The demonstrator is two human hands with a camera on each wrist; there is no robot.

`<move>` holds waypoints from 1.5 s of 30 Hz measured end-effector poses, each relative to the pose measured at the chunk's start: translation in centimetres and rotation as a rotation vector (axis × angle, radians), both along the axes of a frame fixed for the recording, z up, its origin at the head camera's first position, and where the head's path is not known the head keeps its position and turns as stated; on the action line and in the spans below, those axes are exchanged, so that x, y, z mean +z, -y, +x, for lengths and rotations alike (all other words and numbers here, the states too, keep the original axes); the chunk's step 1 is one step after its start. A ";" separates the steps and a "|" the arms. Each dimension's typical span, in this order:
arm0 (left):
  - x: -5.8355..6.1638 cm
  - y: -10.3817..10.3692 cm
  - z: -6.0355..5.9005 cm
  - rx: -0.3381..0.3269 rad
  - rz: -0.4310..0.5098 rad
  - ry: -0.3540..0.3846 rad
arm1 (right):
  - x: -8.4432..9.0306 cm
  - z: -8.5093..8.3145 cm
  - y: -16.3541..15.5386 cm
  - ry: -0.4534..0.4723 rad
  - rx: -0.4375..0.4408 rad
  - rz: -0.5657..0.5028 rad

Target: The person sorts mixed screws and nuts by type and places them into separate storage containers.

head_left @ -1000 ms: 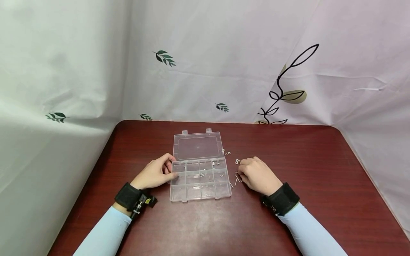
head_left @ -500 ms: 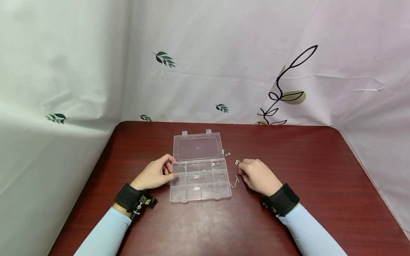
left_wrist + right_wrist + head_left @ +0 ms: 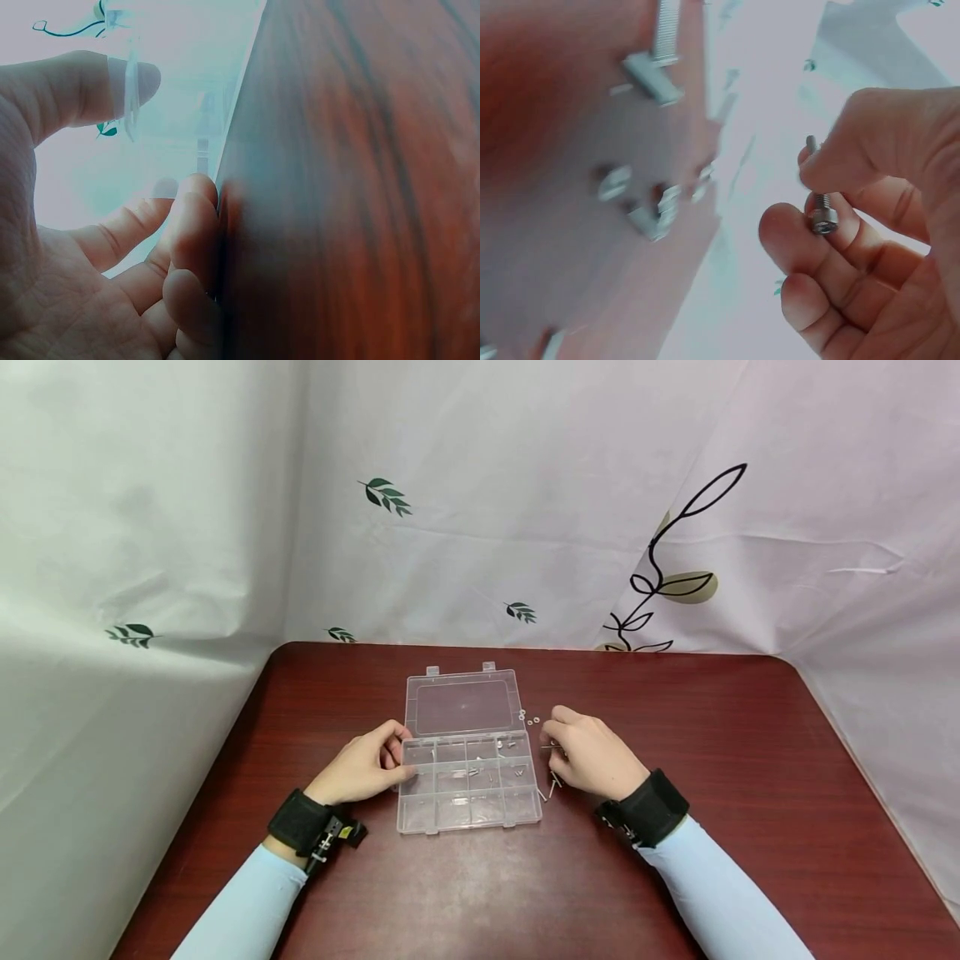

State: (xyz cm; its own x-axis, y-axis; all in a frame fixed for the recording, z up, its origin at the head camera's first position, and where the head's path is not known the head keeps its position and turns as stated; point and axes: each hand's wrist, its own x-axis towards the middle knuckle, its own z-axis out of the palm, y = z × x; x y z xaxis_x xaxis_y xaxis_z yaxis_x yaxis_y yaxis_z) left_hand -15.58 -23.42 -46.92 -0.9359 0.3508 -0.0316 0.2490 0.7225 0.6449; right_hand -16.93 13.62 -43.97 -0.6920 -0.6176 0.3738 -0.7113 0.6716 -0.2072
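Screw [image 3: 821,210] pinched in the right hand [image 3: 588,758] hung beside the box [image 3: 468,781], which the left hand [image 3: 365,768] gripped; the drop called for choosing 1 compartment.

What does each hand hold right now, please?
Left hand: grips the left edge of the clear organizer box.
Right hand: pinches a small screw.

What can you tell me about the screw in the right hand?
The screw is small, silvery and looks like metal, with a threaded shank and a round socket-type head facing the wrist camera. The right hand pinches it between thumb and fingers, lifted off the table, beside the right edge of the open clear organizer box. In the head view it shows only as a thin sliver at the fingertips.
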 end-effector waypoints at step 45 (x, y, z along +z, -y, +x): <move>-0.3 0.2 -0.2 0.000 0.008 -0.002 | -0.6 2.1 -4.6 0.135 0.005 0.119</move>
